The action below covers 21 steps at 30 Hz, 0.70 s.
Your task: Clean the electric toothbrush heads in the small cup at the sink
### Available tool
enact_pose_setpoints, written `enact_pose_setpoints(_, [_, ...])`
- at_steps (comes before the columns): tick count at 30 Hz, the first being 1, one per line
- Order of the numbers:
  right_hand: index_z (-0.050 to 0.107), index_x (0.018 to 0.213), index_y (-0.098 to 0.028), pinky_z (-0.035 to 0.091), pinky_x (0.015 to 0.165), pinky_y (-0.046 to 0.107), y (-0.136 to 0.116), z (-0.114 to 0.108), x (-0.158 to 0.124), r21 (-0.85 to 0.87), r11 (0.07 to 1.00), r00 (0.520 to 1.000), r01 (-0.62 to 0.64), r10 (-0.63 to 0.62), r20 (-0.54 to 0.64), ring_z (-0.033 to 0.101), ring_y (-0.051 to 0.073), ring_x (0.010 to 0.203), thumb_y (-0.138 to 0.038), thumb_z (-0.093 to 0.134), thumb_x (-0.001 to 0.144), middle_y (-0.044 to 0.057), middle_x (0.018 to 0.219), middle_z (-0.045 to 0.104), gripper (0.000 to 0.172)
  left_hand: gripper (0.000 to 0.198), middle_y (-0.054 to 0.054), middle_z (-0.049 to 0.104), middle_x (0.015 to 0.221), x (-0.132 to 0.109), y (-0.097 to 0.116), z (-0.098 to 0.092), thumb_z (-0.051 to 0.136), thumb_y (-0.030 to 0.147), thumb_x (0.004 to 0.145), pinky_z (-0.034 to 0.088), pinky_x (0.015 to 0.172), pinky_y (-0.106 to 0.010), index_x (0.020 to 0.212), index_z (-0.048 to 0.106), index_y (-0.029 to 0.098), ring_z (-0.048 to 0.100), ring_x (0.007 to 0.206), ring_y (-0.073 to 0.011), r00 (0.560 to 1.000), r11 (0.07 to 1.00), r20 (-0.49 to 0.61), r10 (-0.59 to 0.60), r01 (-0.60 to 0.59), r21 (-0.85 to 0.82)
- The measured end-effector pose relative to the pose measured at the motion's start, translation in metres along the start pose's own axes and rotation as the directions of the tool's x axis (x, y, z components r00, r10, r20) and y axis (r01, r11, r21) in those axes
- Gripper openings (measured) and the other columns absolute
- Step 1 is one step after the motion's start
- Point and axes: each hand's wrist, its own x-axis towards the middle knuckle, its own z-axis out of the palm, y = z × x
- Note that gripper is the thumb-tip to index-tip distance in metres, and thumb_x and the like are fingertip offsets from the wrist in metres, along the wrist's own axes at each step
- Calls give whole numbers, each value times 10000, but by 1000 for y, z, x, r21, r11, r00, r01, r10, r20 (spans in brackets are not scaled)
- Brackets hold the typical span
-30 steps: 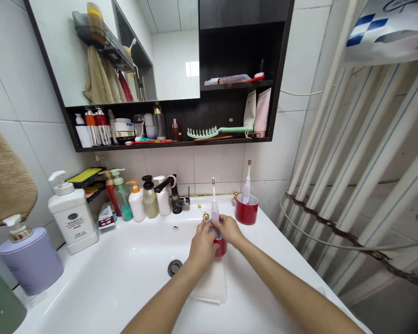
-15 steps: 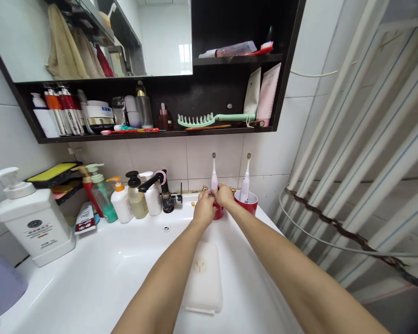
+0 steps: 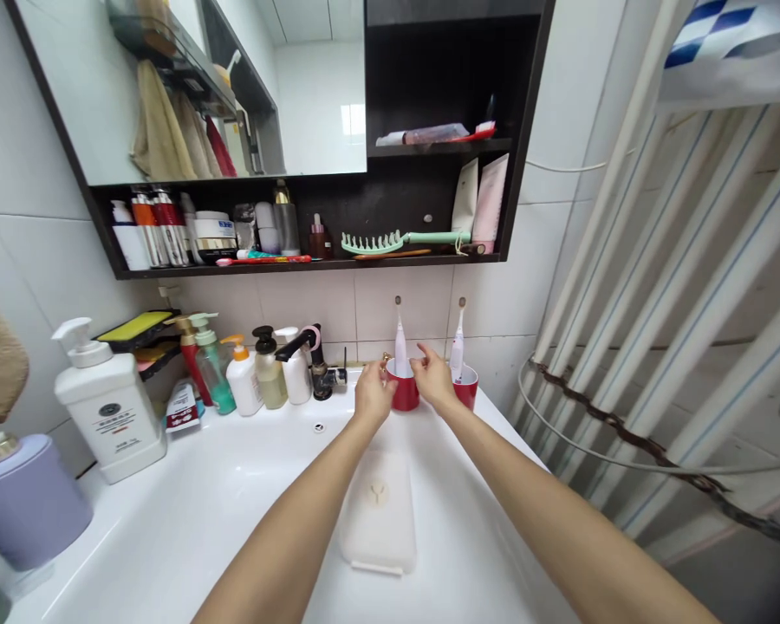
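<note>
A red cup [image 3: 405,395] stands at the back right of the sink ledge, with a pale electric toothbrush [image 3: 400,345] upright in it. My left hand [image 3: 373,394] is at the cup's left side, fingers apart. On the other side, my right hand [image 3: 434,376] has its fingers spread near the rim; whether either hand touches the cup is hard to tell. A second red cup [image 3: 467,394] sits just to the right, partly behind my right hand, holding another electric toothbrush [image 3: 458,347]. Below my forearms lies a white rectangular case [image 3: 378,516] in the basin.
A black faucet [image 3: 318,368] rises left of the hands. Several pump bottles [image 3: 243,381] line the ledge, with a large white dispenser [image 3: 112,416] farther left. Overhead hangs a dark cabinet shelf [image 3: 312,264] holding a green hairbrush [image 3: 383,243]. White pipes [image 3: 630,329] run along the right.
Both hands have come off the toothbrush and drawn apart to the two sides of its cup. That toothbrush now stands in the cup unheld. The view has shifted slightly.
</note>
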Motion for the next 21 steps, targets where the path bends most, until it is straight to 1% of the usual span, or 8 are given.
enact_pose_setpoints(3, [221,1165,-180,367,500,215,-22,-17,-30,301,953,999,45,-51,13,405,80,449,-192,353,644,-72,486,399,537,535,54,427,568,-15,30,-14,444,153,621,365,550,-229,1109,225,167,423,501,-67,1000,986,1,-25,24,-165])
enact_pose_setpoints(6, [72,1189,-255,332,426,186,-53,-36,-58,688,722,990,69,-134,42,336,49,386,-162,379,629,-99,492,360,645,661,80,410,575,-36,67,-28,442,196,640,341,483,-182,1158,34,238,380,442,-32,999,945,32,33,-20,-327])
enact_pose_setpoints(8, [64,1183,-285,309,399,174,-73,-48,-73,796,603,982,63,-182,60,319,40,374,-143,393,622,-104,495,366,665,699,87,408,572,-50,88,-35,465,181,623,330,465,-173,1156,23,277,379,433,-26,990,845,92,103,-38,-533])
enact_pose_setpoints(11, [98,1177,-289,288,379,167,-89,-58,-89,853,520,976,37,-202,81,309,37,362,-127,420,613,-112,465,364,670,767,93,417,550,-68,104,-42,520,161,577,323,442,-178,1152,33,299,391,423,-34,971,648,173,165,26,-761])
enact_pose_setpoints(14, [213,1139,-273,277,363,166,-91,-59,-97,888,458,979,-42,-159,129,315,38,351,-157,453,612,-114,434,369,590,736,96,445,534,-76,104,-46,579,194,529,316,443,-166,1118,149,295,401,418,-30,982,603,174,69,98,-791])
enact_pose_setpoints(17, [490,806,-189,260,332,173,-89,-59,-97,919,359,982,-161,-38,187,329,39,323,-304,424,647,-84,407,389,207,351,79,432,457,-78,98,-49,526,391,555,262,391,-142,828,438,189,367,369,-15,982,601,179,-58,177,-779])
enact_pose_setpoints(19, [461,516,-156,242,309,180,-91,-59,-96,911,334,969,-241,39,242,320,38,290,-417,367,658,-61,372,385,311,422,60,373,361,-78,95,-50,362,557,584,182,328,-150,538,434,144,306,301,-17,964,612,243,-109,257,-748])
enact_pose_setpoints(21, [376,393,-157,216,290,182,-93,-58,-96,884,358,953,-300,72,294,279,31,250,-488,324,652,-58,324,351,423,543,49,310,292,-77,95,-50,211,642,572,107,305,-163,397,357,150,240,248,-22,935,628,321,-154,343,-699])
